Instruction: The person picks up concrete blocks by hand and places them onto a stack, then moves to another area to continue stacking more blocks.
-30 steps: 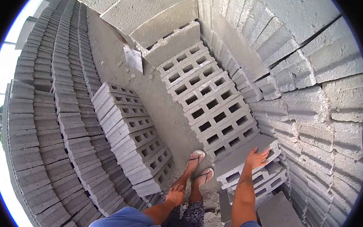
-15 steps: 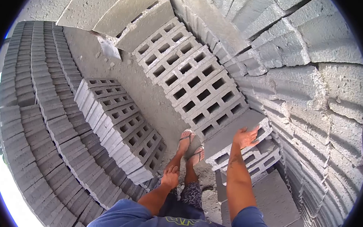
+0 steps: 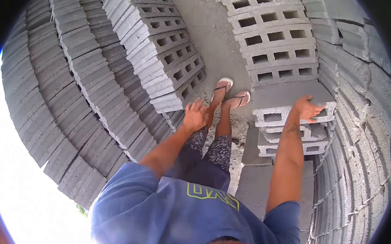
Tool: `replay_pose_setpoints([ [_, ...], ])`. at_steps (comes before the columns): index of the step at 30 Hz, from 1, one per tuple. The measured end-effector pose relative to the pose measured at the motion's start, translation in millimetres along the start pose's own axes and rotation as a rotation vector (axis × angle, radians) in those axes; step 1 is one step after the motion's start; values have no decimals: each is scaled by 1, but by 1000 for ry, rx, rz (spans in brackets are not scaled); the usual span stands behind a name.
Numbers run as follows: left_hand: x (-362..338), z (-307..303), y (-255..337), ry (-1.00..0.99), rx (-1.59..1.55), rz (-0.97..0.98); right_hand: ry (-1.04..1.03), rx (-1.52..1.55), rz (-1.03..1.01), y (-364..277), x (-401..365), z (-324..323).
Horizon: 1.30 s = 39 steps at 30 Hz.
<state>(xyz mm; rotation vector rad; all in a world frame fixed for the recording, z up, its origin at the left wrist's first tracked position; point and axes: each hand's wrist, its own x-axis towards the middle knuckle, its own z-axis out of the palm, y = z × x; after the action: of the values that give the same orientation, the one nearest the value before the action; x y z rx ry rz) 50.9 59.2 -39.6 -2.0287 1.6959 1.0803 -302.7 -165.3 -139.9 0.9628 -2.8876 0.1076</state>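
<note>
My right hand (image 3: 308, 109) rests at the front edge of a flat-lying grey hollow block (image 3: 289, 95), fingers over its top and front side near one of the holes. That block lies on top of other flat blocks (image 3: 313, 146) at the near end of a row. Over my thigh is my left hand (image 3: 196, 116), its fingers spread and nothing in it. It is close to the near end of a shorter row of hollow blocks (image 3: 168, 102).
Long stacks of blocks (image 3: 73, 89) fill the left side. A high block wall (image 3: 359, 117) rises on the right. Sandy ground (image 3: 213, 39) runs between the rows, with my sandalled feet (image 3: 230, 94) on it. A flat slab (image 3: 263, 183) lies beside my legs.
The view has tilted and turned, so the rows appear higher and more upright. My right hand stays at the top block's edge. My left hand has moved slightly up from my leg, fingers more spread.
</note>
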Motion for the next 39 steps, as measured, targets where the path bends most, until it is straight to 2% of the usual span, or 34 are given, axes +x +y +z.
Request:
replay_pose_setpoints([
  [1,7,-5,-9,20,121,68,-19,8,0,1,-1,-1],
  [3,24,-6,-40,-62,601,249,-14,-10,8,5,0,-2],
  [5,38,12,-91,-231,898,373,-42,-22,-12,5,-1,-2],
  [7,56,-25,-78,-691,989,316,-61,33,-4,4,-2,-4],
  [8,60,-23,-78,-700,1020,389,-58,59,-26,4,-2,-5],
  [9,61,-19,-81,-700,1062,458,-51,92,-42,4,-2,-5],
  [11,59,-9,-86,-678,1075,480,-160,213,-55,11,-1,-14],
  [13,52,-9,-85,-600,983,378,-311,424,-131,29,3,-34],
  [14,53,-3,-85,-585,1002,411,-211,566,-234,41,-2,-47],
  [15,56,3,-87,-620,977,333,-115,826,-326,50,-10,-63],
  [16,56,6,-91,-653,955,252,-126,836,-306,61,-22,-82],
  [19,55,-9,-94,-688,998,299,-235,1052,-122,92,-88,-146],
  [23,27,-70,-45,-608,991,447,-502,929,75,152,-169,-207],
  [25,23,-111,-8,-438,763,580,-526,898,116,177,-197,-223],
  [27,4,-146,44,-282,673,758,-552,865,143,197,-212,-237],
  [28,-11,-161,70,-274,675,759,-553,867,159,204,-217,-243],
  [30,-35,-174,112,-65,677,933,-574,902,222,214,-224,-248],
  [33,-27,-154,136,87,598,1031,-481,942,169,218,-232,-247],
  [36,27,-92,147,17,479,1044,-448,976,149,214,-232,-246],
  [39,-18,-53,159,-8,417,1160,-497,1009,170,213,-237,-243],
])
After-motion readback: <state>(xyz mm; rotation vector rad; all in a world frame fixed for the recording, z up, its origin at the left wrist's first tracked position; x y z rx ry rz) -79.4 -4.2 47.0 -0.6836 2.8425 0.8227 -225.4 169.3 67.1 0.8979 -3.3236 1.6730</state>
